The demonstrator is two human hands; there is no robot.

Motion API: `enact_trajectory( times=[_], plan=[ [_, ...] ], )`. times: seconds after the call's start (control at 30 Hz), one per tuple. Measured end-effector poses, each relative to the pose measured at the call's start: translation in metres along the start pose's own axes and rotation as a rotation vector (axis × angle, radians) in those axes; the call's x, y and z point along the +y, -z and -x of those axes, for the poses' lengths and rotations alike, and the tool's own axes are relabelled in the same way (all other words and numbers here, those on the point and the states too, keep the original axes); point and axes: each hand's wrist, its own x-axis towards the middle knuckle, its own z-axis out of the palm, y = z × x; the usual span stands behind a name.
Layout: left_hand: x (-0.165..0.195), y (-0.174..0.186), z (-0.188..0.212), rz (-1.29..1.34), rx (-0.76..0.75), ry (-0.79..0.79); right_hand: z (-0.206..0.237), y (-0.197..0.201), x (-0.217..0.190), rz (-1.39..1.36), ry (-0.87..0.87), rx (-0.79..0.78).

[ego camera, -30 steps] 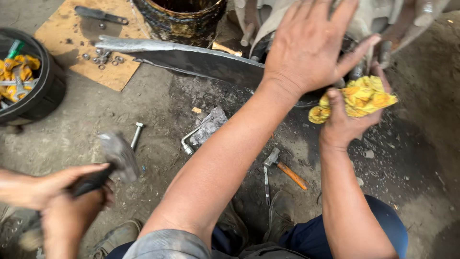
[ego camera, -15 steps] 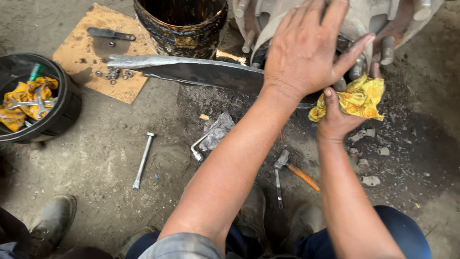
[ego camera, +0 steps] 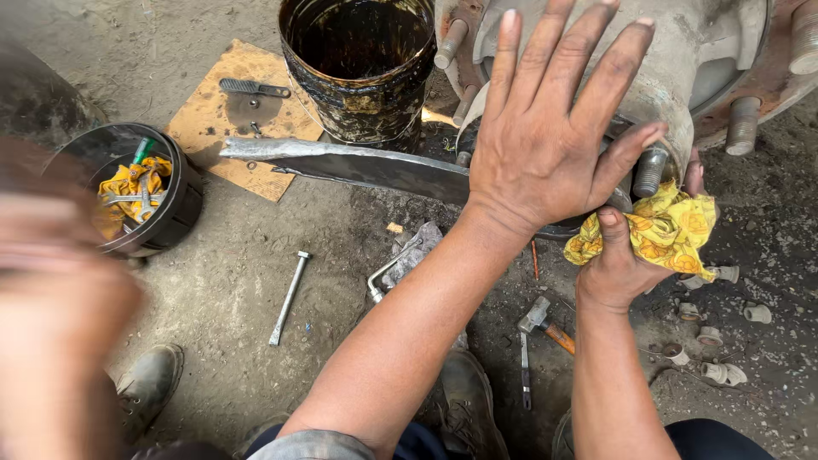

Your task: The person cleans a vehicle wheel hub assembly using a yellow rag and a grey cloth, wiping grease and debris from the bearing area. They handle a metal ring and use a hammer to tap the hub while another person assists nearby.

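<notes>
My left hand (ego camera: 545, 145) lies flat with spread fingers on the grey wheel hub (ego camera: 707, 51), holding nothing. Just below it, my right hand (ego camera: 615, 273) grips a yellow patterned rag (ego camera: 669, 230) and presses it against the hub's lower edge, beside a stud (ego camera: 649, 170). A long bent metal sheet (ego camera: 358, 166) runs from under the hub to the left.
A dirty bucket of dark oil (ego camera: 358, 51) stands behind the sheet. A black tub (ego camera: 175, 213) with a yellow cloth and wrench sits at left, by a cardboard piece (ego camera: 213, 128). A bolt (ego camera: 290, 298), hammer (ego camera: 545, 324) and wheel nuts (ego camera: 724, 341) lie on the ground. Another person's blurred arm (ego camera: 60, 298) fills the left.
Both my hands stay on the hub while the view has drawn closer. Another person's arm, gone half a second ago, now sweeps blurred into the left side.
</notes>
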Motion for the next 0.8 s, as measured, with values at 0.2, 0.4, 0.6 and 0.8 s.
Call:
enact_trajectory(
  times=[0.2,0.4,0.6,0.8],
  plan=[
    [-0.002,-0.003,-0.004,-0.271,-0.134,0.064,-0.002,-0.010,-0.005,0.051,0.003,0.038],
    [-0.005,0.002,-0.003,-0.024,0.050,-0.048,-0.009,-0.001,-0.015,0.083,-0.025,0.009],
    [-0.011,0.003,-0.003,0.021,0.036,-0.236,-0.016,-0.003,-0.031,0.140,0.018,-0.014],
    [-0.006,-0.003,0.002,-0.012,0.036,-0.207,-0.013,0.002,-0.027,0.259,0.062,-0.018]
  ],
)
